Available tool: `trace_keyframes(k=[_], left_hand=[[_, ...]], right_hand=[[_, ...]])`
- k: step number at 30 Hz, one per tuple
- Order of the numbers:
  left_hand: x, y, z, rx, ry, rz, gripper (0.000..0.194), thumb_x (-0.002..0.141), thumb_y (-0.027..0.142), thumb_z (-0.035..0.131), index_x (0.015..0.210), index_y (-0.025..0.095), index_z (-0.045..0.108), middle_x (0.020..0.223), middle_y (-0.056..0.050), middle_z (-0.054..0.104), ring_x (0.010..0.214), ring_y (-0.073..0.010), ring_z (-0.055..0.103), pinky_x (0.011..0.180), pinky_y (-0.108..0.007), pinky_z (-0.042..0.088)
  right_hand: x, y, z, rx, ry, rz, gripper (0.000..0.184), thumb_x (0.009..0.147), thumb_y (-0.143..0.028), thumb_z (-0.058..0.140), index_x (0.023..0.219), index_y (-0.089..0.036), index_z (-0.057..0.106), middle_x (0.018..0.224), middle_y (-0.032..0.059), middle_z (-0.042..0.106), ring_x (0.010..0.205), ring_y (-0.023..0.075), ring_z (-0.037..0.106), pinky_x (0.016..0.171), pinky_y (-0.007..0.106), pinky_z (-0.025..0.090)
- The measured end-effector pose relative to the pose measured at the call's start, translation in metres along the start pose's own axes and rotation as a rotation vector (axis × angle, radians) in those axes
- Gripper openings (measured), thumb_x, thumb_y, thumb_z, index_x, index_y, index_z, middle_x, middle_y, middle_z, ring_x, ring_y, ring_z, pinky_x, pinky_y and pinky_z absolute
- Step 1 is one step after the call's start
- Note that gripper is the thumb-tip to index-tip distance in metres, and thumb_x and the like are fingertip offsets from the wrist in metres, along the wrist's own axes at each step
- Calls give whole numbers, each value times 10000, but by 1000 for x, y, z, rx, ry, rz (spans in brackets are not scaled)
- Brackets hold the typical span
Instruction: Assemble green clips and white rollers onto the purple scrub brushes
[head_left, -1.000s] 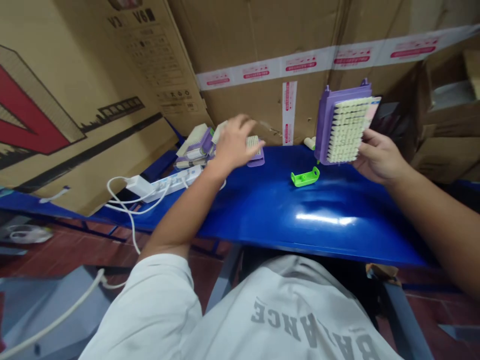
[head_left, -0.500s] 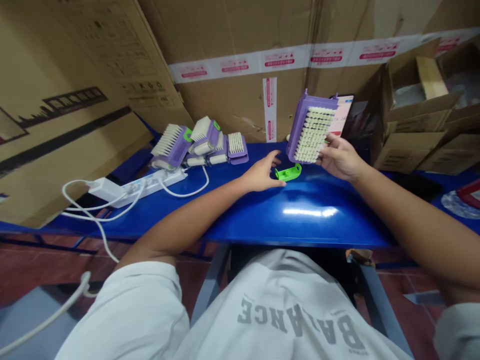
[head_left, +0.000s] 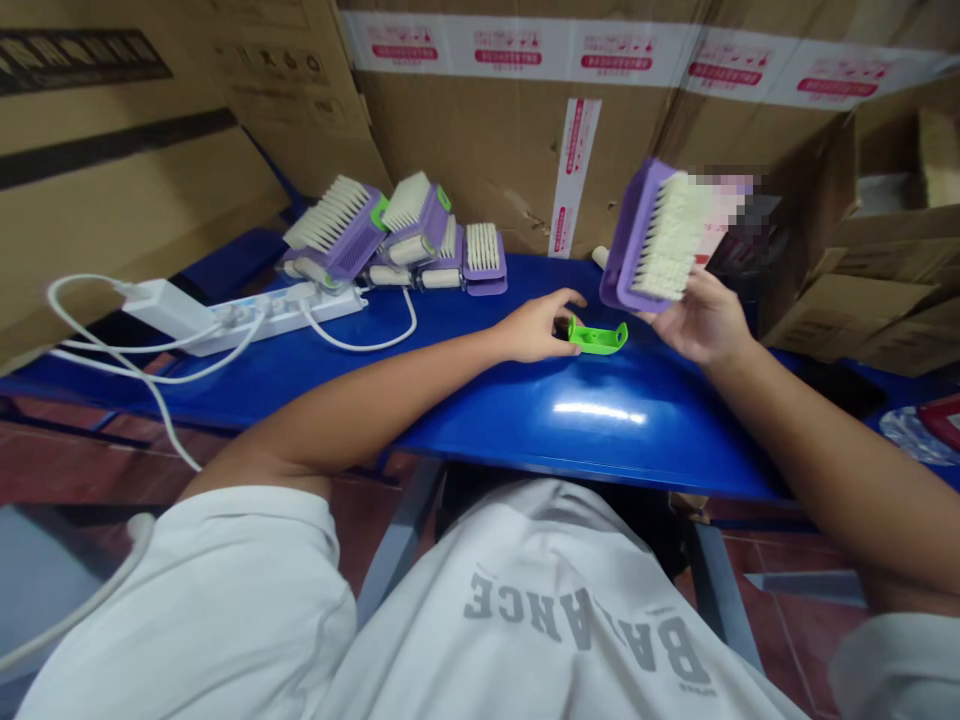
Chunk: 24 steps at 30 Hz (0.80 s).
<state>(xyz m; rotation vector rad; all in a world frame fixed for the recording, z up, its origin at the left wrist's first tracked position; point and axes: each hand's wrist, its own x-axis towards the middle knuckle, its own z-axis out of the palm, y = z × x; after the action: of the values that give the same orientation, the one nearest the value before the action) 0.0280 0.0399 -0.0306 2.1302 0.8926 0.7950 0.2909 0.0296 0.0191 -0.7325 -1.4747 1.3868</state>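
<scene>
My left hand (head_left: pixel 536 328) has its thumb and fingers closed around the left end of a small green plastic piece (head_left: pixel 600 340), which has upturned ends and sits at the blue tabletop. My right hand (head_left: pixel 701 320) grips a purple brush (head_left: pixel 626 245) by its lower right side, above the table. Its dense cream bristles point to the right, away from the purple back. Part of my right fingers is hidden behind the brush. The two hands are apart, with the brush above and right of the green piece.
Several similar purple brushes (head_left: pixel 352 235) are piled at the left back. A white power strip (head_left: pixel 277 315) with cables lies before them. Tall cardboard (head_left: pixel 465 130) walls the back, and open cartons (head_left: pixel 855 260) stand at the right. A small white roller-like piece (head_left: pixel 600 257) lies behind the brush.
My left hand has gone from open beside the green piece to closed on its left end, and the piece has turned. The brush in my right hand has tilted. The view has shifted.
</scene>
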Motion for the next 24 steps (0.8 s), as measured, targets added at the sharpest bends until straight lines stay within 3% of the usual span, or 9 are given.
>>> trace_keyframes(k=[4,7,12,15,20,24], left_hand=[[4,-3,0,-162,10,-25,572,765,142,852,1249,205,553,1105,-62,773,1008,-214,762,934,-400,588],[7,-3,-2,-409,85,-78,424,782,79,832,1103,191,579,1012,-24,743,955,-171,756,953,-396,605],[10,3,-2,-776,196,-211,311,831,71,833,1065,169,652,968,6,714,904,-156,757,1024,-506,609],[10,6,-3,-873,237,-231,214,861,91,833,1005,144,685,946,-20,746,943,-162,768,1094,-480,574],[8,9,-10,-945,195,-293,212,985,301,767,1153,206,680,1005,-36,791,903,-219,800,1041,-565,595],[7,11,-11,-1006,177,-288,203,1031,322,696,1213,246,648,1109,-45,784,967,-247,801,1054,-628,572]], right_hand=[[-1,-11,-4,-19,137,-91,530,775,-594,735,1280,-448,666,1201,-18,816,1450,361,599,1064,640,601],[3,-7,-15,74,212,-74,469,749,-589,793,1167,-402,694,1087,-31,834,1306,345,706,1033,586,641],[9,3,-31,216,277,-84,394,679,-249,847,1016,-357,674,888,-61,809,1085,281,787,1014,511,671],[9,3,-32,183,282,-94,416,635,-130,814,963,-340,669,891,-54,803,1076,277,786,1035,504,662],[5,1,-26,162,231,-28,400,638,-191,860,959,-337,670,965,-43,822,1085,292,783,1044,560,644],[3,1,-23,152,230,-52,437,627,-230,897,982,-340,667,967,-47,824,1062,282,786,1042,564,634]])
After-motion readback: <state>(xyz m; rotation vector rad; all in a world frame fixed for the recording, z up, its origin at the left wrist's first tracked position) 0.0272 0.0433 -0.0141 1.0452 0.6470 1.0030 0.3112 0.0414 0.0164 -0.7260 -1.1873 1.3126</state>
